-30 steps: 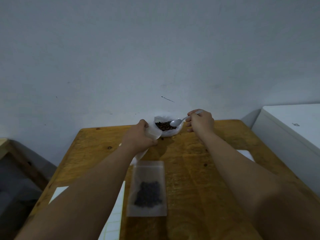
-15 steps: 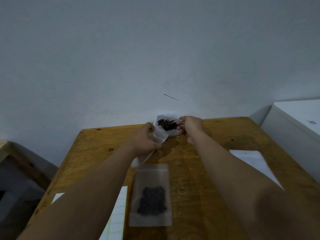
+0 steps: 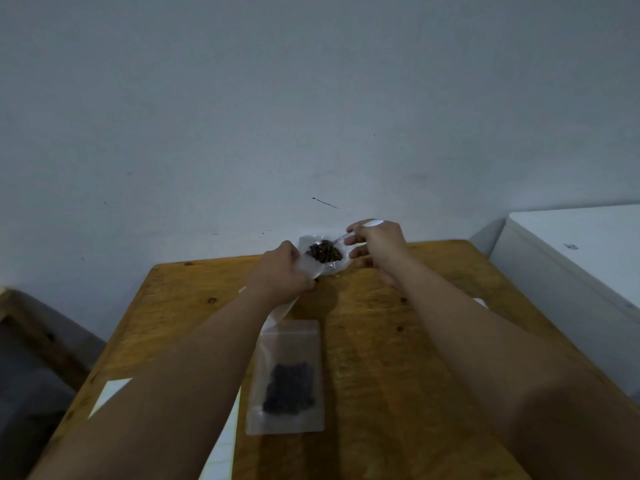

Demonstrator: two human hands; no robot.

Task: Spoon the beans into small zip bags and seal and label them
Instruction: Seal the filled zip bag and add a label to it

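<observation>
The label sheet (image 3: 221, 445) beneath the left forearm shows a faint grid, too dim to read. The left hand (image 3: 280, 271) curls its fingers round an empty zip bag (image 3: 310, 268), whose mouth faces the beans (image 3: 325, 252) just beyond its knuckles and whose length trails back under the wrist. The right hand (image 3: 377, 244) pinches a spoon (image 3: 372, 223), its handle slanting down and left so the bowl meets the beans. Nearer the person than the left hand, a filled zip bag (image 3: 285, 375) lies flat on the table (image 3: 381, 341), lengthwise away from the person.
</observation>
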